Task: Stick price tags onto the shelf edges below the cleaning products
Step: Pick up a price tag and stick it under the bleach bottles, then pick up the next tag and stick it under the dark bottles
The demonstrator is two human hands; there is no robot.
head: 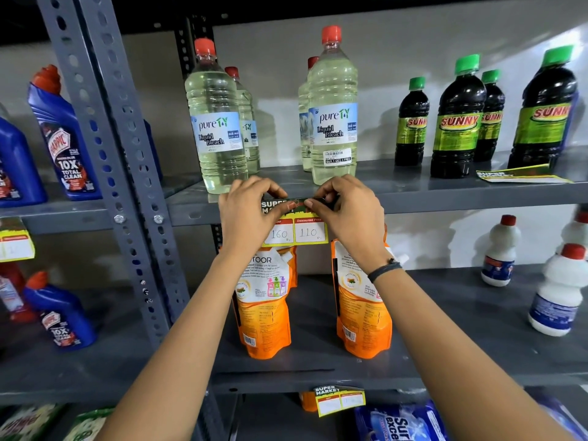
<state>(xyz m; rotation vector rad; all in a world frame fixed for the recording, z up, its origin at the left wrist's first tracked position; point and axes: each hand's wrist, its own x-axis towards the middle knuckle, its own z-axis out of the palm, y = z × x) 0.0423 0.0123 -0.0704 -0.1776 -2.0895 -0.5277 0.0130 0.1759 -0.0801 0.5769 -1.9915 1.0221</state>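
Observation:
A yellow and red price tag [296, 231], handwritten 160 and 110, hangs against the front edge of the grey metal shelf [445, 203] below the clear liquid bleach bottles [216, 122]. My left hand [246, 214] pinches the tag's top left corner against the edge. My right hand [346, 214] presses the top right corner, thumb and fingers on the tag's dark upper strip. Both thumbs nearly meet at the top middle. The tag's side edges are hidden under my hands.
Dark green-capped bottles [455, 122] stand to the right, with another tag [521, 175] lying flat on the shelf. Orange refill pouches [264, 300] and white bottles [556, 291] fill the shelf below, which carries a tag [340, 401]. Blue toilet cleaner bottles [60, 135] sit left of the perforated upright [117, 173].

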